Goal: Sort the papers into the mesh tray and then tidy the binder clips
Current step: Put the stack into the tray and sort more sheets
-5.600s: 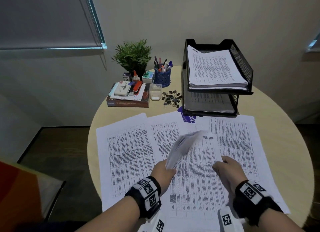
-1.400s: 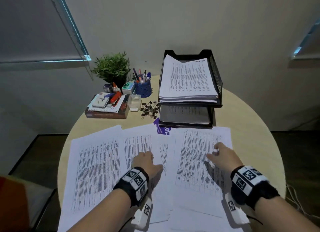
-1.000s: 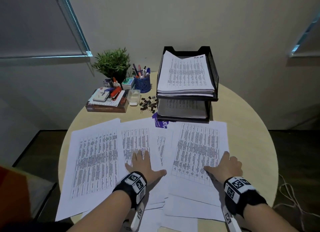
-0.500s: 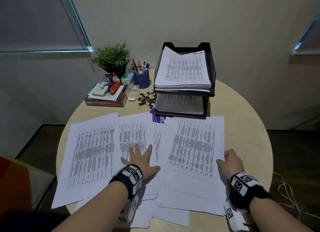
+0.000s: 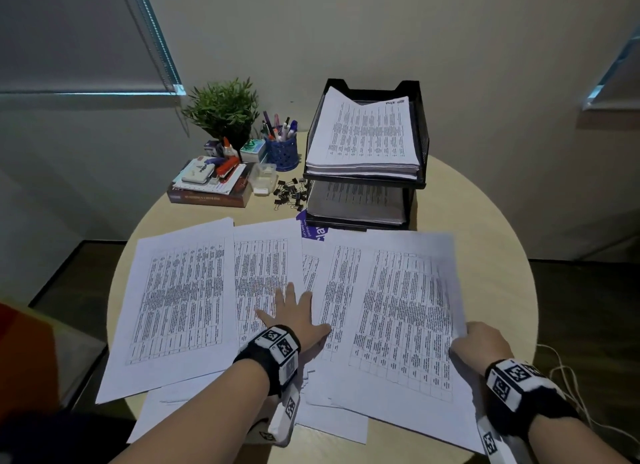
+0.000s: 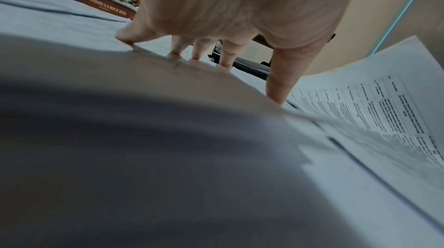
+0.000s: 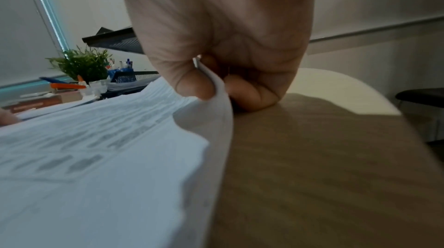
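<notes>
Printed papers lie fanned across the round table. My left hand presses flat, fingers spread, on the middle sheets. My right hand pinches the right edge of the top right sheets between thumb and curled fingers, lifting that edge off the wood. The black two-tier mesh tray stands at the back, with a paper stack in each tier. A pile of black binder clips lies loose just left of the tray.
At the back left sit a potted plant, a blue pen cup, a small clear box and a book topped with stationery. A purple card pokes out below the tray. A cable hangs past the table's right edge.
My right hand slid from flat on the right sheets to their right edge and pinched it up. The left hand stayed pressed on the middle papers.
</notes>
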Tool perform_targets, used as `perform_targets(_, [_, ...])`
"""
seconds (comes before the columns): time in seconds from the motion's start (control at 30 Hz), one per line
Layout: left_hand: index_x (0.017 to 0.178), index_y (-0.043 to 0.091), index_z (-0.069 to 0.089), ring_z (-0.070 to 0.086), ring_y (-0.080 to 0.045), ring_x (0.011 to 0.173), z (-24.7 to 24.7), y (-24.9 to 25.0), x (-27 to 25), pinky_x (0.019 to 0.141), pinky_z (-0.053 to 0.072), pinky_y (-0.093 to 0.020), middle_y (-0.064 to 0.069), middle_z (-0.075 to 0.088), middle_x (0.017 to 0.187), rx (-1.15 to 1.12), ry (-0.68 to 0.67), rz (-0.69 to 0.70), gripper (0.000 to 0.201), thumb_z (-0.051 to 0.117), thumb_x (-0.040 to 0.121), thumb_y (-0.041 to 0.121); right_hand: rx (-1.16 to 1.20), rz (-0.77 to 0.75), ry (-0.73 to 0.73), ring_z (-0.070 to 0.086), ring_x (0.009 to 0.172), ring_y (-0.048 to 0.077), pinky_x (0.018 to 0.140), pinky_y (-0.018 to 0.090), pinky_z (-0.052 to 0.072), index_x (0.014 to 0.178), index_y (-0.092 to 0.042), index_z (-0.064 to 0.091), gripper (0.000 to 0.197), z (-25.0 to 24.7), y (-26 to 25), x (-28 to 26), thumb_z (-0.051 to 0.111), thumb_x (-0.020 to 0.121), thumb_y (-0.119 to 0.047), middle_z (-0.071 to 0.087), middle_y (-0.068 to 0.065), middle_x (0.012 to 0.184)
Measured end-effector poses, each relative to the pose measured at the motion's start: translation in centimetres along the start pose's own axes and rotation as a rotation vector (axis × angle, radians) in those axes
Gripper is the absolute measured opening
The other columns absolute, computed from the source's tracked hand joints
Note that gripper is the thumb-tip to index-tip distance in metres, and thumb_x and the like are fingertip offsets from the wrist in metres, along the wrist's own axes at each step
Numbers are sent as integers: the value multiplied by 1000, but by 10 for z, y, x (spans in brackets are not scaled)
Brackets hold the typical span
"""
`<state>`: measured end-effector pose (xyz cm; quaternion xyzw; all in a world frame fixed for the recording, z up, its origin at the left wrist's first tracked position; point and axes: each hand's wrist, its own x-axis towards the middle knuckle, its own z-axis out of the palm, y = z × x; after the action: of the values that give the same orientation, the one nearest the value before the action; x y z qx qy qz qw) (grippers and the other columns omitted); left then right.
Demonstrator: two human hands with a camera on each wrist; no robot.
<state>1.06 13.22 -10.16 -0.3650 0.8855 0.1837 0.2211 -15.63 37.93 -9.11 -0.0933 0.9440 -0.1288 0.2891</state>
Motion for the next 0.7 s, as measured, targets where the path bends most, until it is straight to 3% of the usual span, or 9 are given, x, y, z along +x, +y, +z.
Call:
perform_targets(0.07, [147, 24, 16, -12, -29, 145, 0, 3, 1, 110, 2, -66, -6, -10, 158, -32, 27, -3, 82, 55, 82, 56, 32, 11, -29, 56, 79, 25, 66, 27, 44, 78, -12, 57, 9, -4, 2, -2, 53, 86, -15, 60, 6, 82])
perform_targets(0.13, [143, 22, 23, -10, -27, 146, 0, 7, 1, 112, 2, -63, -5, -7, 158, -64, 51, -4, 77, 60, 81, 49, 94, -1, -13, 54, 77, 24, 66, 30, 41, 84, -9, 57, 18, -5, 5, -2, 56, 86, -27, 60, 7, 84])
perform_targets(0.23, [135, 20, 34, -8, -26, 146, -1, 11, 2, 113, 1, -60, -5, -4, 158, -75, 69, 1, 67, 64, 80, 45, 162, -29, -7, 34, 60, 20, 58, 32, 21, 62, -12, 32, 36, -8, 10, 1, 59, 84, -22, 33, 5, 63])
perform_targets(0.33, [132, 17, 37, -6, -28, 146, -1, 14, 2, 113, 3, -60, -6, -2, 158, -62, 72, 13, 65, 65, 80, 45, 150, 15, -52, 28, 54, 20, 55, 29, 17, 48, -15, 27, 44, -12, 11, 0, 62, 75, -8, 25, 4, 54])
perform_targets(0.43, [137, 16, 31, -7, -26, 146, 1, 17, -1, 114, 2, -58, -6, -3, 158, -54, 69, 50, 73, 66, 79, 44, 110, 68, -81, 34, 51, 21, 50, 26, 23, 41, -14, 33, 43, -16, 15, -1, 66, 70, -10, 31, 2, 46])
perform_targets(0.57, [149, 18, 5, -12, -27, 145, 7, 24, -9, 115, -2, -57, -7, -8, 158, 19, 28, 141, 89, 60, 83, 41, 160, 42, -20, 39, 52, 22, 53, 28, 26, 51, -13, 36, 42, -15, 23, 5, 70, 75, -18, 36, 4, 52])
perform_targets(0.63, [149, 21, 1, -12, -27, 145, 10, 28, -12, 114, -3, -57, -7, -8, 158, 72, 8, 181, 85, 55, 86, 40, 161, 37, -5, 39, 53, 21, 53, 29, 25, 53, -13, 36, 44, -15, 24, 6, 71, 78, -24, 36, 4, 54])
perform_targets(0.7, [149, 20, 9, -10, -26, 146, 13, 29, -11, 114, -4, -55, -7, -6, 158, 89, -14, 222, 72, 48, 90, 36, 148, 46, 8, 39, 58, 21, 54, 30, 23, 58, -12, 37, 42, -14, 23, 7, 71, 79, -26, 36, 5, 60])
